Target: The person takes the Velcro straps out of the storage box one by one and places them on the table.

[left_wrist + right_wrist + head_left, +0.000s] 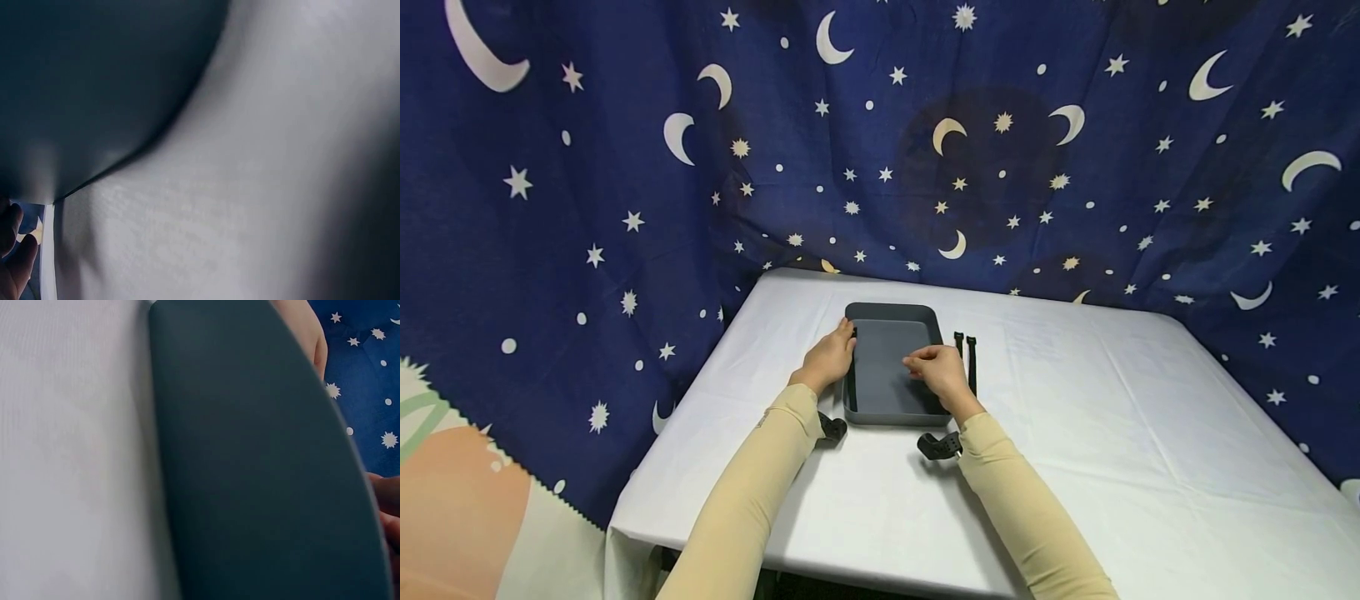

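A dark grey rectangular tray [891,419] lies on the white-covered table; its curved wall also fills much of both wrist views. Inside, along its left wall, runs a thin black strip [852,392]. My left hand [829,358] touches the tray's left rim beside the strip's far end, fingers pointing away from me; its thumb is hidden. Above the tray's right half hovers my right hand [942,375], its fingers loosely bent, with nothing visible in them. Just right of the tray lie two black straps with square heads, a nearer strap [972,358] and another strap [958,340], both partly hidden.
White cloth covers the table [1112,433], which stretches far to the right of the tray. Behind and at the left hangs a blue curtain [880,167] with moons and stars. A black wrist mount [938,447] sits under the right wrist, another mount [832,428] under the left.
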The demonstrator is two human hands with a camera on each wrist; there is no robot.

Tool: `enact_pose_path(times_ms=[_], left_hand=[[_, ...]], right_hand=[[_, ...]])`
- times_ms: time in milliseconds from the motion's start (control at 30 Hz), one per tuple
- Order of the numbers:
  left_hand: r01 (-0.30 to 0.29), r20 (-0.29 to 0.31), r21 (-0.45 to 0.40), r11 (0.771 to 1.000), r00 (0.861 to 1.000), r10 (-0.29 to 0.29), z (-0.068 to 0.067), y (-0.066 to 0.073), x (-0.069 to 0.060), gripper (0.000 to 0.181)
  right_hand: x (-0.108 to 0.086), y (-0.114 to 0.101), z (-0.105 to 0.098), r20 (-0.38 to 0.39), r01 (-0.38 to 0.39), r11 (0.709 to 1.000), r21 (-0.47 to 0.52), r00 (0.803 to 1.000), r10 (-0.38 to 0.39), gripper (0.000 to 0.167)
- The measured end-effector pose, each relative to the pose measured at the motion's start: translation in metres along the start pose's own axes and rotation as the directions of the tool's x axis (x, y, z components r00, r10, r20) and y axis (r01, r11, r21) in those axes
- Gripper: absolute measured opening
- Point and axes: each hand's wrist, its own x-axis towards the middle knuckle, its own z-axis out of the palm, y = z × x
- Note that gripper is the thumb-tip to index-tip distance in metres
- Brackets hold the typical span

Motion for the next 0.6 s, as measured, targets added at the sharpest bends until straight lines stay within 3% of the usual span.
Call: enact_pose_path(times_ms=[600], left_hand=[[-0.002,-0.01,-0.002,1.0,1.0,0.002,0.0,0.0,0.001,0.051]], right_hand=[[-0.002,0.002,0.016,0.013,-0.009,0.999,0.032,1.0,0.008,0.018]])
